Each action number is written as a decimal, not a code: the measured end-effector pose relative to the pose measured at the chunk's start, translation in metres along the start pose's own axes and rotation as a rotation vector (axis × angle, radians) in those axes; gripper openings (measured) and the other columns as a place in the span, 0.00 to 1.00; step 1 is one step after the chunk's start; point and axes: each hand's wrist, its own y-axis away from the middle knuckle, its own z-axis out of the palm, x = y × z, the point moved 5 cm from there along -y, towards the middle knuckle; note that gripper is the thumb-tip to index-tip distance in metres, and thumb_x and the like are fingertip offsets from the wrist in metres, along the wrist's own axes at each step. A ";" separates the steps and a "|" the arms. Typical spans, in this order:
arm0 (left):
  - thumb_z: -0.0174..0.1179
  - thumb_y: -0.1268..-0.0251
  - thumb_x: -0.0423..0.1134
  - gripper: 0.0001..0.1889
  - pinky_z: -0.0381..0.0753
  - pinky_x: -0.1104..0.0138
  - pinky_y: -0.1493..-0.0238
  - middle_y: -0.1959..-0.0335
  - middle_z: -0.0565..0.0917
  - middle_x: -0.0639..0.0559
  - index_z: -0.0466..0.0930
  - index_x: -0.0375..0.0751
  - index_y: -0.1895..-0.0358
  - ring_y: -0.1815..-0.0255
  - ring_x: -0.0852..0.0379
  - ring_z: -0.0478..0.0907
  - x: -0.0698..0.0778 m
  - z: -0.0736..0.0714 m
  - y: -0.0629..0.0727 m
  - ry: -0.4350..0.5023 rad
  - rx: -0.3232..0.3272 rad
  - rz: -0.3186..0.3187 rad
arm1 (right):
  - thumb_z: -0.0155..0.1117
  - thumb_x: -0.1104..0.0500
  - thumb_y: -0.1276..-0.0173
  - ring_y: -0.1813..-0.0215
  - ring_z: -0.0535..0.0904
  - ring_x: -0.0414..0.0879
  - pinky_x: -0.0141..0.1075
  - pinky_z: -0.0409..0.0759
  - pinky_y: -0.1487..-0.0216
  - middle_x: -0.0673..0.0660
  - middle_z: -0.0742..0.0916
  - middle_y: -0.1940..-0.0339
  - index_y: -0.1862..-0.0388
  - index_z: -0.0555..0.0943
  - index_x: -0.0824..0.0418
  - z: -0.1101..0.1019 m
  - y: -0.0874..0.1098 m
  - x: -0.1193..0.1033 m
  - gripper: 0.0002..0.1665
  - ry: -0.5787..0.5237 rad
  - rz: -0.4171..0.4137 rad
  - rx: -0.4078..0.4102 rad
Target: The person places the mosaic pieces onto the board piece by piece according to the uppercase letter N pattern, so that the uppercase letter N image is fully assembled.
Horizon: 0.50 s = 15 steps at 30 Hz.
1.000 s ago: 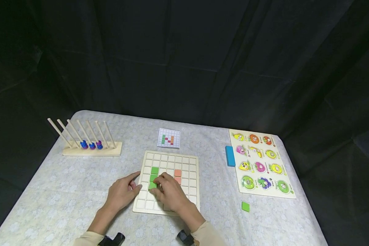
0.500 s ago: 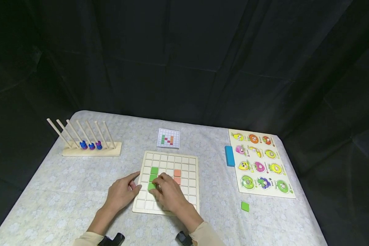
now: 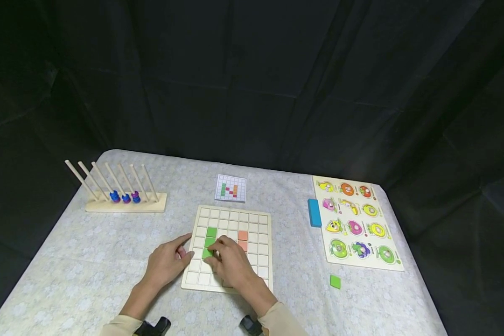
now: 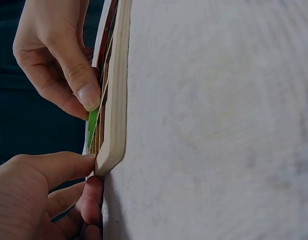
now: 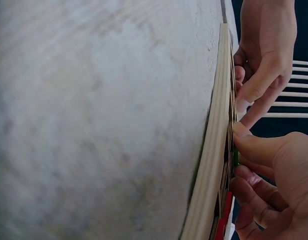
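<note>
A square wooden grid board (image 3: 262, 228) lies on the table with green and salmon tiles in its cells. My left hand (image 3: 168, 263) holds the board's left edge, thumb on top and fingers at the side, as the left wrist view shows. Over the board, my right hand (image 3: 235, 266) pinches the lowest green tile (image 3: 207, 253) of a column between thumb and fingertips. Two more green tiles (image 3: 211, 232) lie above it. Right of the fingers are two salmon tiles (image 3: 242, 235). A red tile (image 5: 225, 212) shows in the right wrist view; in the head view my right hand hides it.
A pattern card (image 3: 231, 188) lies behind the board. At left stands a pegged wooden rack (image 3: 126, 209) with blue and purple rings. On the right are a fruit puzzle board (image 3: 348, 240), a blue block (image 3: 314, 213) and a loose green tile (image 3: 335, 282).
</note>
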 end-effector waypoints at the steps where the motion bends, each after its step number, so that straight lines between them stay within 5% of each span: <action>1: 0.66 0.39 0.40 0.27 0.63 0.69 0.79 0.78 0.80 0.58 0.79 0.41 0.35 0.81 0.63 0.68 0.000 0.000 0.000 0.001 -0.001 0.001 | 0.71 0.52 0.34 0.65 0.74 0.34 0.23 0.74 0.64 0.49 0.83 0.62 0.54 0.88 0.59 0.000 0.000 0.000 0.15 -0.002 -0.001 0.004; 15: 0.66 0.40 0.40 0.27 0.64 0.69 0.79 0.78 0.79 0.58 0.79 0.42 0.35 0.81 0.64 0.68 0.001 -0.001 0.000 0.001 -0.002 0.000 | 0.72 0.52 0.35 0.65 0.75 0.34 0.23 0.74 0.64 0.48 0.83 0.62 0.55 0.87 0.58 -0.001 -0.002 0.002 0.14 -0.033 0.011 0.003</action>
